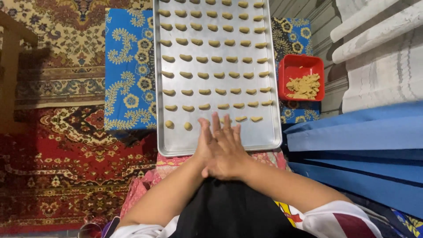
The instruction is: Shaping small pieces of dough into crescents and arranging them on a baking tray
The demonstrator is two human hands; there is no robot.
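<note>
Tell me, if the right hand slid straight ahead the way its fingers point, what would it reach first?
Probably the right hand would first meet the small dough pieces in the nearest row on the metal tray, though its height above the tray is unclear.

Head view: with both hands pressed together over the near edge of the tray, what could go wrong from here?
1. The left hand and right hand hover over the tray's last row; dropping them could squash the dough pieces there.
2. The two round balls lie loose near the tray's corner and might roll if it is bumped.
3. The red tub sits at the cloth's edge and could tip.
</note>
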